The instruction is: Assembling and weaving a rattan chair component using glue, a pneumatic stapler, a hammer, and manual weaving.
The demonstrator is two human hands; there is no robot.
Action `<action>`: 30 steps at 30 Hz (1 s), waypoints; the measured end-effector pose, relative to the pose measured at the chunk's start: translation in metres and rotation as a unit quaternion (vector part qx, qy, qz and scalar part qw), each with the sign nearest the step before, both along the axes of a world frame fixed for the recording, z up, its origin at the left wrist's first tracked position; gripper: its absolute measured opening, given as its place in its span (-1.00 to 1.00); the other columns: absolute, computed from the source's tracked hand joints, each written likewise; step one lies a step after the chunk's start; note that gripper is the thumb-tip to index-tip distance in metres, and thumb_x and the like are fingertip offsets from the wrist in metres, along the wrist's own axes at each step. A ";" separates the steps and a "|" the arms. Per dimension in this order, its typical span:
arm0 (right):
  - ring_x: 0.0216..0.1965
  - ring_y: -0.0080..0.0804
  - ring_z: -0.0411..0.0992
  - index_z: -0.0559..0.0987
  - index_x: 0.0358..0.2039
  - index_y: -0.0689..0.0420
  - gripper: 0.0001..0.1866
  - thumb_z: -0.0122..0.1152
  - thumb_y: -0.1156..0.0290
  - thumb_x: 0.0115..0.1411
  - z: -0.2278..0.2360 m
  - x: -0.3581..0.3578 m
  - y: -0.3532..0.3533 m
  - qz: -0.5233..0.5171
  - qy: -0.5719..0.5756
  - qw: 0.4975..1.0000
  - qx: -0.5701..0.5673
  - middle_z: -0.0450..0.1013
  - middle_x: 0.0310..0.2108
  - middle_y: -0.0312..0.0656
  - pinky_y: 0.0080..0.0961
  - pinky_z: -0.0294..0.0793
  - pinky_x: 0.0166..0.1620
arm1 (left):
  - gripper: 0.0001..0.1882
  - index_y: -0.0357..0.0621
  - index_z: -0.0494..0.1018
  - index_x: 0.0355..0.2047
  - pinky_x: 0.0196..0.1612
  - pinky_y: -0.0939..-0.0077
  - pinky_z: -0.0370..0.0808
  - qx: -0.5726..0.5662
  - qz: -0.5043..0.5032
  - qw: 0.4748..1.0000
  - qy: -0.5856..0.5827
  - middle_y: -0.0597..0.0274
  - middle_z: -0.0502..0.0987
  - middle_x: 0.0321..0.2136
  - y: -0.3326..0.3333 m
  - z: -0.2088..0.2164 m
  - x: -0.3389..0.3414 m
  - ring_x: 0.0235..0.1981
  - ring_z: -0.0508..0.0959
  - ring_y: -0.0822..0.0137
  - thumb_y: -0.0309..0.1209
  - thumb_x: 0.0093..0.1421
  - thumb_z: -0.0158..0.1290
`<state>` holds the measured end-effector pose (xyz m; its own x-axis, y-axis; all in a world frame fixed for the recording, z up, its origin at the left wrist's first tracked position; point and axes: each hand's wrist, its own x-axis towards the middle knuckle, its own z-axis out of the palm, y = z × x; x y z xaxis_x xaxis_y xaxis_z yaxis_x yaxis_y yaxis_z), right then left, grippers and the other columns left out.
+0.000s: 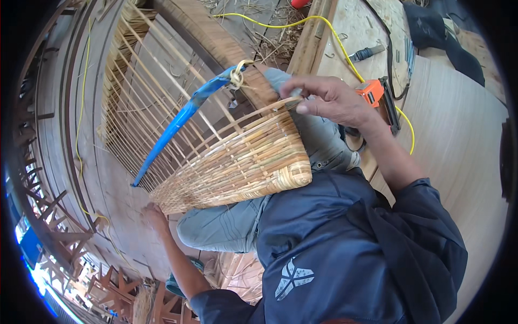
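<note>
A woven rattan panel (243,159) lies slanting across my lap, its near corner bound with wrapped strips. Bare rattan stakes (167,73) run from its weave toward the upper left, spaced apart. At the panel's upper right corner, my right hand (337,102) pinches a rattan strand (270,109) between thumb and forefinger. My left hand (156,217) touches the panel's lower left end; its fingers are mostly hidden behind the weave. Over the stakes arches a blue-wrapped curved strip (183,114), tied at its upper end with a pale rattan knot (236,77).
An orange-and-black tool (377,94) stands right of my right wrist. A yellow cord (324,20) curls past it. Behind the panel is a wooden beam (216,38), with loose rattan scraps (283,40) beyond. Wooden frames (116,291) are stacked at the lower left.
</note>
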<state>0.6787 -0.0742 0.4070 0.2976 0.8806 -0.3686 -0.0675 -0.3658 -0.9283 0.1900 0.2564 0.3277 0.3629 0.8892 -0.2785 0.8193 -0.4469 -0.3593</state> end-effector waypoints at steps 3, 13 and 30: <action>-0.11 -0.52 0.35 0.31 0.10 0.21 -0.46 0.17 0.41 0.10 -0.031 -0.004 -0.020 -0.225 0.128 0.961 0.096 0.34 -0.01 -0.30 -0.55 0.32 -0.03 | -0.62 -0.27 0.38 -0.06 0.11 0.13 0.23 -0.018 -0.078 0.963 -0.257 -0.05 0.36 0.00 -0.043 0.044 0.101 0.07 0.29 -0.04 -0.38 0.12 0.05; -0.33 -0.68 0.36 0.14 0.21 0.23 -0.40 0.07 0.56 0.16 -0.066 -0.003 -0.060 -0.175 0.220 0.959 0.031 0.29 0.05 -0.19 -0.75 0.39 -0.33 | -0.58 -0.23 0.41 -0.09 -0.14 0.29 0.37 -0.197 -0.397 0.823 -0.356 0.00 0.46 -0.18 -0.216 0.121 0.405 -0.18 0.46 0.09 -0.31 0.06 0.14; -0.34 -0.64 0.30 -0.08 0.28 0.17 -0.29 -0.04 0.61 0.16 -0.065 0.007 -0.057 -0.143 0.167 0.975 0.009 0.24 0.13 0.00 -0.64 0.40 -0.22 | -0.88 -0.23 0.48 -0.33 -0.48 0.53 0.41 -0.375 -0.119 0.843 -0.365 0.12 0.51 -0.53 -0.232 0.101 0.440 -0.59 0.49 0.32 -0.44 0.17 0.06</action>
